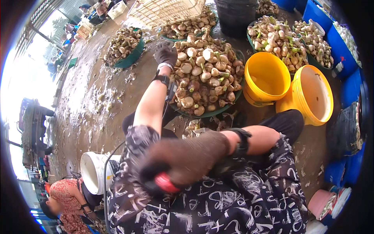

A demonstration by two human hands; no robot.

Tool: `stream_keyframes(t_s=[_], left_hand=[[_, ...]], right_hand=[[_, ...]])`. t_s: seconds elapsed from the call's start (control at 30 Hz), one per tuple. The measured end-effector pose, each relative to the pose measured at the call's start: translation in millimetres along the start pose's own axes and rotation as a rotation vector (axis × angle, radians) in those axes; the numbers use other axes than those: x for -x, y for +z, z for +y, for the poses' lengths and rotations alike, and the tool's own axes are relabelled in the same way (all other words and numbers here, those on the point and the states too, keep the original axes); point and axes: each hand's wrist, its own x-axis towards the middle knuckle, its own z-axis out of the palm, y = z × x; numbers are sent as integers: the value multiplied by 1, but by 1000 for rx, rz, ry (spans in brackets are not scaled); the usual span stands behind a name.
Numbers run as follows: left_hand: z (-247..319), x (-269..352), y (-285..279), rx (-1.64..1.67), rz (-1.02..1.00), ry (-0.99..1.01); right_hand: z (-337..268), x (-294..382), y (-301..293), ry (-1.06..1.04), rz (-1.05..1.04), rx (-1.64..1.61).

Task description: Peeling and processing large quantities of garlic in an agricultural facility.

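In front of me a large heap of garlic bulbs [204, 70] with cut stems fills a green tub [222, 111]. My left hand [165, 54], in a dark glove, reaches to the heap's far left edge; its fingertips are too unclear to tell whether they hold a bulb. Close to my chest my right hand [190, 158], in a brown glove, is blurred. It is closed around a tool with a red handle [166, 182], whose working end cannot be made out. Right of the heap stand a yellow bucket [266, 77] and a second yellow bucket [304, 96], tilted towards me.
More garlic tubs [125, 48] surround the heap, with a cream plastic crate [166, 11] and black bin [236, 17] behind. A white bucket [93, 172] lies left of me, near a seated person [68, 196]. Peelings litter the wet floor [84, 87]. A cable [106, 175] runs along my left side.
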Motion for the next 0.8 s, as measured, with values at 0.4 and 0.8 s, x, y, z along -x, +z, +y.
stream_keyframes(t_s=[0.4,0.8], left_hand=[[-15,162,-50,66,-790,197],[-13,180,-48,-104,-852,377]], right_hand=[[34,222,-28,284,1429,-137],[123,200,-37,210,1279,-1097]])
